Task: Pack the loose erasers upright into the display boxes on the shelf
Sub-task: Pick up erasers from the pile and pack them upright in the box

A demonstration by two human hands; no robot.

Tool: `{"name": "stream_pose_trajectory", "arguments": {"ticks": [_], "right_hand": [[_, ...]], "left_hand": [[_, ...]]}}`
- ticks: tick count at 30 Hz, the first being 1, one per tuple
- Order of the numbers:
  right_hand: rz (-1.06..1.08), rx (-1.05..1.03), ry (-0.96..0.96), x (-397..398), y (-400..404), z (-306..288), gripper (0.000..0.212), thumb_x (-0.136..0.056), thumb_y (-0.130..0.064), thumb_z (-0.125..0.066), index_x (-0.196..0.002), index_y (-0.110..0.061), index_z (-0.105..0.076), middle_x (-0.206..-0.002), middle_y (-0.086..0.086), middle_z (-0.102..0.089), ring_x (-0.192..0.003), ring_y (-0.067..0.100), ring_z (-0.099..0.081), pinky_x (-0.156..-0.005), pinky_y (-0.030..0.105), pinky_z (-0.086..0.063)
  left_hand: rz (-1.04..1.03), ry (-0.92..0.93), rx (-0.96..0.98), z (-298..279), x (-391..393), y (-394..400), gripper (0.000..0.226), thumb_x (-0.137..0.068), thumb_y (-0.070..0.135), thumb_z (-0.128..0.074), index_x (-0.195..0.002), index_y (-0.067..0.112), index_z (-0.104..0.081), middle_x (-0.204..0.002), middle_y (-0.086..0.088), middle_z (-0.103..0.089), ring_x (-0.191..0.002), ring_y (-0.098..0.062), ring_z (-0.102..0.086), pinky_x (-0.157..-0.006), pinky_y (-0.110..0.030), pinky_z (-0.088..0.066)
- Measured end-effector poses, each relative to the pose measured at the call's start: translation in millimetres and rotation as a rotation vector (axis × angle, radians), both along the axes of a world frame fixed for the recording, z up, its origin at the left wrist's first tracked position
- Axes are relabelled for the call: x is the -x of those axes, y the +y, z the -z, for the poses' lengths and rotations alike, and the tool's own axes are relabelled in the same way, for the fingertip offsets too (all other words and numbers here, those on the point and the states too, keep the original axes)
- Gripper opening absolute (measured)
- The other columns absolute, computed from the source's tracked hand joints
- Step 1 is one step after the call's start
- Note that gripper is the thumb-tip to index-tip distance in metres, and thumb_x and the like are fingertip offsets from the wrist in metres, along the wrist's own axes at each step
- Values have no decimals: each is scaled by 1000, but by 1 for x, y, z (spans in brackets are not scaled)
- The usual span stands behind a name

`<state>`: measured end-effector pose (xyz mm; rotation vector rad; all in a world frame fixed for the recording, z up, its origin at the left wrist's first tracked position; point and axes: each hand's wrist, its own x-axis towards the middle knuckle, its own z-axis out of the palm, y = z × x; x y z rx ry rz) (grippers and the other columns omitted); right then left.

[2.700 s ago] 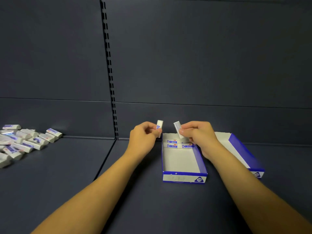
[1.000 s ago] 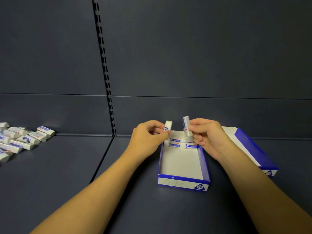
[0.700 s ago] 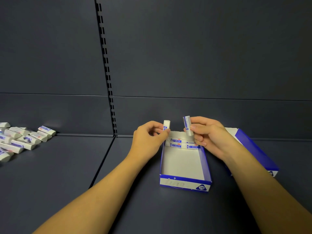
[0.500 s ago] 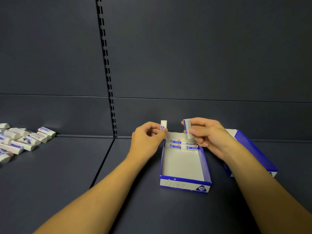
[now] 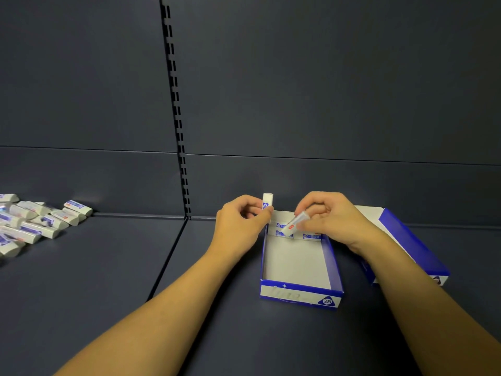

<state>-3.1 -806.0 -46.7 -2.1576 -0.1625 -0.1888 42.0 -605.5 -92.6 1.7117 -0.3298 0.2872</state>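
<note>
A blue-and-white display box lies open on the dark shelf, with a few erasers lined up against its far wall. My left hand pinches one white eraser upright, just left of the box's far left corner. My right hand grips another eraser, tilted with its lower end down over the far row inside the box. A pile of loose erasers lies on the shelf at the far left.
A second blue-and-white box lies to the right of the first, partly behind my right forearm. A slotted upright runs up the dark back panel. A seam divides the shelf floor.
My right hand has tipped its eraser from upright to slanted and lowered it toward the row in the box. My left hand has stayed put with its eraser.
</note>
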Motion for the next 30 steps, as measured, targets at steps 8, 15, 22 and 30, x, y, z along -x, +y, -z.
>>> {"name": "stream_pose_trajectory", "arguments": {"ticks": [8,15,22,30], "right_hand": [[80,368,-71,-12,12,10,18,-75,-27,-87,-84,-35,-74,-74,-7,-71,-61,-2,-61,-64,21,-48],[-5,541,-102,-11,20,14,20,-78,-30,-83,-93,-33,-70,-68,-11,-63,-55,3,-54,-53,11,-36],[52,527,-92,-14,19,21,17,-82,-37,-80,-93,-34,-67,-77,-10,-70,-71,10,-61,-65,18,-48],[109,598,-128,-18,21,25,22,-80,-40,-81,-96,-26,-79,-96,-10,-65,-83,10,-58,-64,13,-38]], "left_hand": [[-21,10,-9,2,-1,0,7,-87,24,-76,-86,18,-74,-77,0,-71,-67,-6,-60,-60,-13,-48],[1,40,-2,6,0,-3,6,-87,23,-75,-85,18,-73,-78,-2,-72,-76,-21,-68,-70,-27,-56],[6,41,3,7,1,-5,5,-86,22,-76,-84,20,-73,-77,-2,-73,-77,-23,-69,-71,-30,-58],[-4,51,-16,10,2,-8,6,-87,22,-75,-86,17,-73,-77,-1,-73,-73,-15,-70,-68,-23,-58]]}}
